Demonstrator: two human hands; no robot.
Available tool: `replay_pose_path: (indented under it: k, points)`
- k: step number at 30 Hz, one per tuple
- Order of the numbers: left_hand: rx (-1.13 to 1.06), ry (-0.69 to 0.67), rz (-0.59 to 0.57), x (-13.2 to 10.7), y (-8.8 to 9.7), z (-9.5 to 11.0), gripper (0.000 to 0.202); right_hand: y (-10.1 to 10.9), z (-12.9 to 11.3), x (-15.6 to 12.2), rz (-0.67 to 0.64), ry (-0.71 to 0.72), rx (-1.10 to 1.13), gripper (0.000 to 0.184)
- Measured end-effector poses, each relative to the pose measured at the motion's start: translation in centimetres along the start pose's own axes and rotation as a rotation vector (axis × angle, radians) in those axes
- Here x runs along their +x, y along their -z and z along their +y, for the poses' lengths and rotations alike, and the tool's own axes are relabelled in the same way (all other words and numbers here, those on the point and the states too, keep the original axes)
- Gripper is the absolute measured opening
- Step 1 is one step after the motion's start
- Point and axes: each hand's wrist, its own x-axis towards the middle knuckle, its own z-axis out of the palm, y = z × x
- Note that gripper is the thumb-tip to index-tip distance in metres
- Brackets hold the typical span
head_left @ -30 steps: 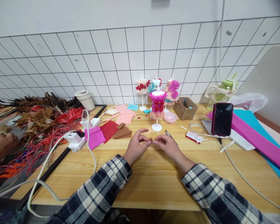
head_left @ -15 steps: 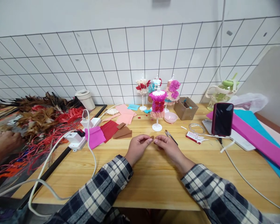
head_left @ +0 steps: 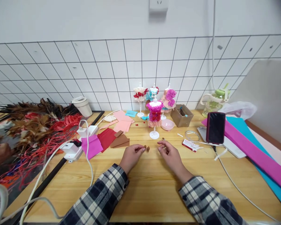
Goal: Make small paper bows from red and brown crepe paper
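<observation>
— Where's the brown paper piece (head_left: 147, 148)?
— Pinched at the left hand (head_left: 131, 154) fingertips, just above the bench (head_left: 154, 187); right hand (head_left: 169, 152) apart, loosely curled, empty
— Step?
— Mid-shaping, likely; next needs both hands pinching it again

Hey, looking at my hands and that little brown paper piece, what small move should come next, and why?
Probably bring the right hand back to the small brown paper piece. Only the left hand pinches it now, by its left edge, and the right hand sits apart with nothing visibly in its fingers. The piece looks tiny and crumpled, so shaping it likely needs both hands.
</observation>
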Motion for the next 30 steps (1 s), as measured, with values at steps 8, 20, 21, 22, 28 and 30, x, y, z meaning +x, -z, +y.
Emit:
replay_pose_path:
  k: [8,20,21,22,28,30]
  points:
    - [0.468,-0.127,0.041,0.4,2.0,-1.3,0.027,11.1,5.8,-0.9,0.488,0.090,-0.603,0.030]
    - [0.344,-0.433,0.108,-0.3,1.4,0.2,0.021,17.3,9.8,-1.4,0.133,-0.004,-1.037,0.030]
    - [0.341,-0.451,0.090,-0.4,1.4,0.3,0.021,17.5,9.7,-1.4,0.099,-0.040,-1.004,0.031]
    - [0.341,-0.467,0.079,-0.5,1.3,0.4,0.021,17.9,9.5,-1.4,0.058,-0.081,-0.952,0.032]
    - [0.346,-0.534,0.069,-0.7,0.1,0.7,0.020,19.8,8.2,-0.7,-0.029,-0.399,-0.507,0.048]
    - [0.358,-0.560,0.016,-0.9,-0.5,1.1,0.021,20.0,7.8,-0.3,0.004,-0.437,-0.396,0.046]
